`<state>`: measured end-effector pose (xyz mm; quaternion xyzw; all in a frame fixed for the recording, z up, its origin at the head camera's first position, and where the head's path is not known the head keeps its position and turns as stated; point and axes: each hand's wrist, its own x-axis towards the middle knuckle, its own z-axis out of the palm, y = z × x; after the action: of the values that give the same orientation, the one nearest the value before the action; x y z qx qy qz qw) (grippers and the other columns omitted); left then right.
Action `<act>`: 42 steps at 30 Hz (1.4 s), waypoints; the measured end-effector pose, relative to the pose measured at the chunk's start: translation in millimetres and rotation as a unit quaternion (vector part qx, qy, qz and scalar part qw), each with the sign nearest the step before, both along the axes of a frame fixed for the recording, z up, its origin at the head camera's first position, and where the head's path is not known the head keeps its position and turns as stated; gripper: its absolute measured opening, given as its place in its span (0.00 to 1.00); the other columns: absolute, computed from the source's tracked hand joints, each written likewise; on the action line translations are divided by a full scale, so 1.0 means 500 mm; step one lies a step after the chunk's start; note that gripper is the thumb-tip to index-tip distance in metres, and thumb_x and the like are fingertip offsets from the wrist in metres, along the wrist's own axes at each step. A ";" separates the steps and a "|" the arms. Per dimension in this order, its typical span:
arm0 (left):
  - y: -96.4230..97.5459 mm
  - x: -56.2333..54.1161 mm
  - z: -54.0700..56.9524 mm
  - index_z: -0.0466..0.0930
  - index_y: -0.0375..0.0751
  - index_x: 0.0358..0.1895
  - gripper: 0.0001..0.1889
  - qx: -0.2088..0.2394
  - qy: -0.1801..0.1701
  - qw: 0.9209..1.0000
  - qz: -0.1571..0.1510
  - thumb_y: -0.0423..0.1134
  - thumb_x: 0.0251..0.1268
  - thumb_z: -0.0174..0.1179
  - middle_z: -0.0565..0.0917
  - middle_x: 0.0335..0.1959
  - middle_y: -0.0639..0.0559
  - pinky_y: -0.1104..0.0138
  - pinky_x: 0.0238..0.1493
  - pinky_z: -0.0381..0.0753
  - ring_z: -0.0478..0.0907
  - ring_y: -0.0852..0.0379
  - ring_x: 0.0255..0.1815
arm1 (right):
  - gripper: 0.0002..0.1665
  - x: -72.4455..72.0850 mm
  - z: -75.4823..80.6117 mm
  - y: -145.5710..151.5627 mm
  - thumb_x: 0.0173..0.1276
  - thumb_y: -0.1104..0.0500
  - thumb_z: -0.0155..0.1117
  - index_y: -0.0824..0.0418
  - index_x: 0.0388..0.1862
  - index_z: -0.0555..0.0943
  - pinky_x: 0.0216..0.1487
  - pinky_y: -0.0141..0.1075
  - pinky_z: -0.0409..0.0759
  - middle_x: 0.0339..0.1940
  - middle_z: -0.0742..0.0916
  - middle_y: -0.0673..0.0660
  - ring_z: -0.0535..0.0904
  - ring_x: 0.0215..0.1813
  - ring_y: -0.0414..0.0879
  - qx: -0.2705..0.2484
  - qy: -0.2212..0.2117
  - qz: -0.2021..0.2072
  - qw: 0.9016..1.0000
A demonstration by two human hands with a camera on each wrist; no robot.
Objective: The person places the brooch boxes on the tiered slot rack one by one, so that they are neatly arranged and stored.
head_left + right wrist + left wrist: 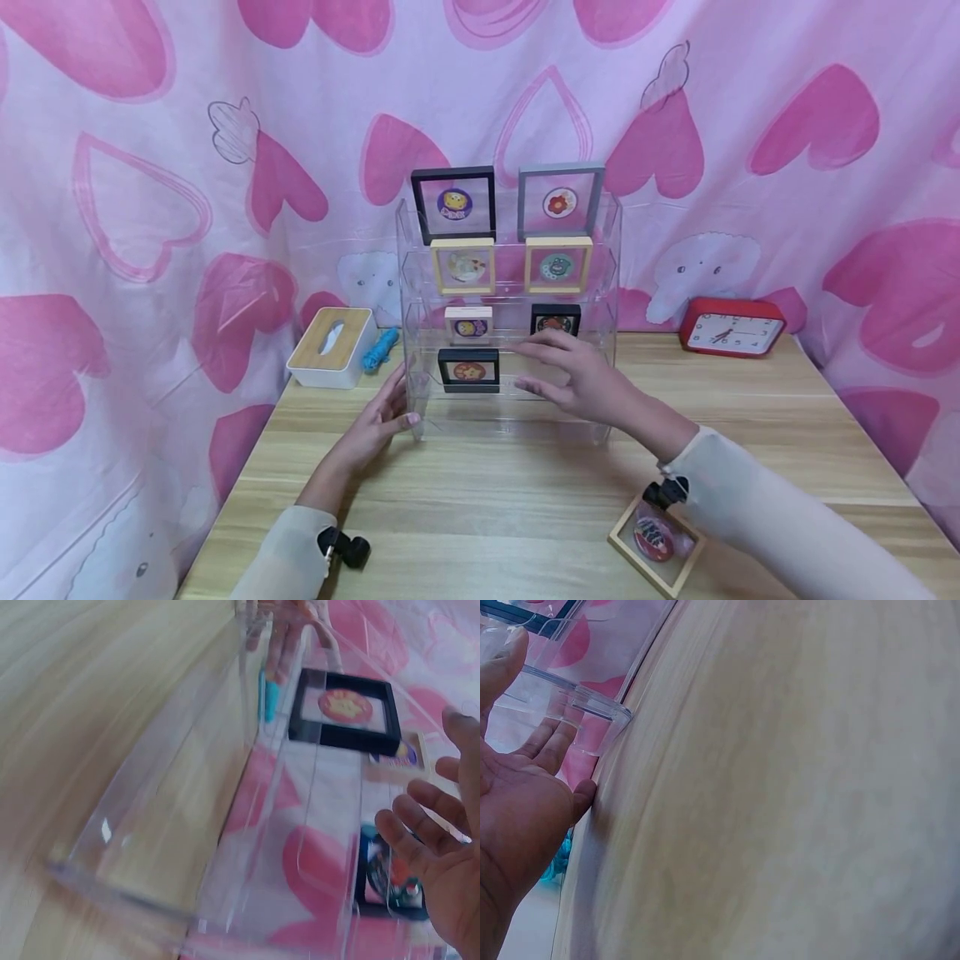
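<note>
A clear acrylic tiered stand point(510, 429) holds several small picture frames. My left hand point(375, 423) lies against the stand's left side, its fingers extended along the clear panel and its thumb at the front. My right hand point(577, 375) hovers before the right half of the stand, fingers spread and holding nothing. Behind its fingertips, a small black frame point(556, 312) is partly hidden. On the lowest tier, left of that hand, stands a black frame point(468, 388) with a round orange badge. A white frame point(468, 308) sits one tier higher.
Black point(453, 172) and grey frames point(561, 169) stand on top, above two pale wooden ones. A wooden frame point(628, 546) lies on the table under the right forearm. A tissue box point(330, 367), blue cord point(380, 350) and red clock point(733, 327) stand farther back.
</note>
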<state>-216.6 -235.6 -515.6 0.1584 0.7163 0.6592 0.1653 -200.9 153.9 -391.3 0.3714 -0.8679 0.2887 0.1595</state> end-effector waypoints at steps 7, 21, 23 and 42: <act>0.000 0.003 -0.001 0.39 0.77 0.92 0.50 -0.009 -0.010 1.000 0.007 0.28 0.85 0.55 0.44 0.95 0.44 0.32 0.89 0.43 0.41 0.31 0.95 | 0.30 0.021 0.007 0.075 0.70 0.49 0.83 0.47 0.70 0.88 0.50 0.42 0.94 0.62 0.90 0.52 0.89 0.53 0.44 0.014 -0.058 -0.029 0.998; -0.002 0.009 -0.003 0.38 0.78 0.91 0.50 -0.013 -0.017 1.000 0.009 0.29 0.85 0.55 0.44 0.95 0.44 0.32 0.90 0.43 0.40 0.32 0.95 | 0.27 0.048 -0.007 0.221 0.62 0.57 0.88 0.48 0.60 0.92 0.45 0.36 0.92 0.53 0.93 0.47 0.89 0.46 0.37 0.043 -0.035 -0.016 0.998; -0.001 0.009 -0.003 0.38 0.76 0.92 0.50 -0.010 -0.015 1.000 0.007 0.29 0.85 0.55 0.44 0.95 0.44 0.32 0.89 0.43 0.39 0.31 0.95 | 0.25 0.054 -0.011 0.241 0.62 0.56 0.88 0.47 0.59 0.92 0.44 0.35 0.91 0.51 0.93 0.44 0.88 0.46 0.34 0.050 -0.044 -0.017 0.998; 0.002 0.005 0.001 0.39 0.77 0.91 0.50 -0.008 -0.011 1.000 0.009 0.30 0.85 0.57 0.45 0.95 0.45 0.31 0.89 0.45 0.41 0.32 0.95 | 0.23 0.111 -0.131 0.331 0.74 0.45 0.78 0.53 0.63 0.91 0.47 0.36 0.91 0.54 0.90 0.53 0.85 0.47 0.43 0.043 -0.284 0.033 0.957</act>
<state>-214.3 -234.7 -515.0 0.1430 0.7214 0.6563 0.1683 -145.3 319.4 -457.1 0.3093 -0.8764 0.3494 -0.1192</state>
